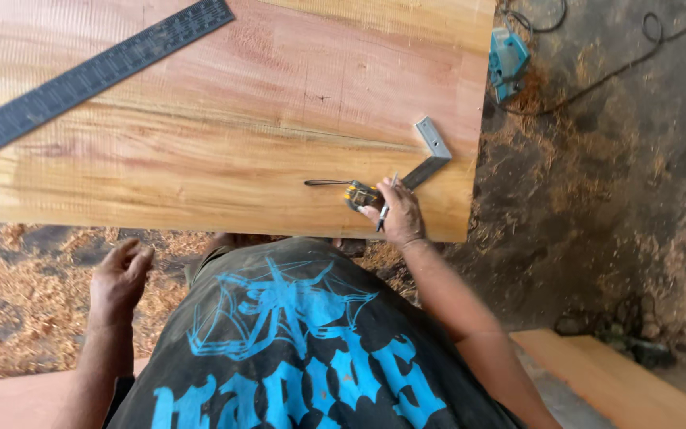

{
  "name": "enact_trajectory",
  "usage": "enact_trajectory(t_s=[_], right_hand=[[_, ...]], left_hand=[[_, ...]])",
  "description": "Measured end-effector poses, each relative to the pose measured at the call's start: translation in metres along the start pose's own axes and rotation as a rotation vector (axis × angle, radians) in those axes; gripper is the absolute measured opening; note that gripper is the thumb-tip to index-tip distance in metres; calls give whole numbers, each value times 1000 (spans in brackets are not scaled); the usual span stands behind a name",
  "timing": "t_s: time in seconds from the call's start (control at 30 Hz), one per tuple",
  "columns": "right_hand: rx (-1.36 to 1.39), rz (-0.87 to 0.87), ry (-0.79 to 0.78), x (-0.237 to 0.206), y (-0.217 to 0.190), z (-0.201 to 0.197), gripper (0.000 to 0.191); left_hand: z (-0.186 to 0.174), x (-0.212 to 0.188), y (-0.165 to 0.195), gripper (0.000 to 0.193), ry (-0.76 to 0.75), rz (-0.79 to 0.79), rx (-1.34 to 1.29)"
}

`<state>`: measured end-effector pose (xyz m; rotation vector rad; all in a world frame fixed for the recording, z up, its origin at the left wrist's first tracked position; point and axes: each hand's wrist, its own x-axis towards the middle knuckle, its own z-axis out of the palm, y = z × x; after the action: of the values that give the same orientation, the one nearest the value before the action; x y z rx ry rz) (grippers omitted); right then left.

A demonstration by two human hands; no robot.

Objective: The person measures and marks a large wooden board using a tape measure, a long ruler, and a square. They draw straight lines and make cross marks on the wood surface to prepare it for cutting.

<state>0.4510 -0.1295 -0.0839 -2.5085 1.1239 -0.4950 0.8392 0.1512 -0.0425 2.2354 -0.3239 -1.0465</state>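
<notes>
A broad wooden slab (224, 127) fills the upper part of the view. My right hand (397, 214) rests on its near right corner, holding a pen (387, 205) and pressing on a yellow tape measure (359, 193) with its black strap trailing left. A small metal try square (430, 155) lies just beyond that hand. My left hand (121, 278) hangs below the slab's near edge, fingers loosely curled, holding nothing. A long dark steel ruler (93, 75) lies diagonally on the slab's far left.
Wood shavings (9, 294) cover the ground below the slab and to its right. A blue power tool (508, 59) with a black cable sits on the floor past the slab's right end. Another plank (621, 381) lies at the lower right.
</notes>
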Motion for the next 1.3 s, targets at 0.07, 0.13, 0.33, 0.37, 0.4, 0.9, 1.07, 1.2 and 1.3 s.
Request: enact_trajectory(t_s=[0.07,0.13,0.33,0.37,0.4,0.9,1.07,1.2,1.3], right_hand=[[20,104,-2,0,-12,3,56],[32,185,122,0,-37,12,52],[62,293,153,12,-120,54,52],[36,212,181,13,-127,59,53],[41,260,172,14,-132,62,52],[63,672,80,13,-166,78,54],[137,644,72,16,-166,79,54],[61,655,88,16,-161,77,54],[60,684,80,18,-160,75,54]], left_hand=[[-23,24,17,54,46,141,173],[-52,54,35,52,54,179,321],[-131,141,68,63,196,469,721],[-140,153,73,65,177,481,794],[-149,163,77,67,158,494,868],[-180,215,87,97,-171,559,1358],[-178,225,86,98,-173,605,1391],[-178,230,85,100,-163,635,1398],[-177,230,84,101,-143,626,1411]])
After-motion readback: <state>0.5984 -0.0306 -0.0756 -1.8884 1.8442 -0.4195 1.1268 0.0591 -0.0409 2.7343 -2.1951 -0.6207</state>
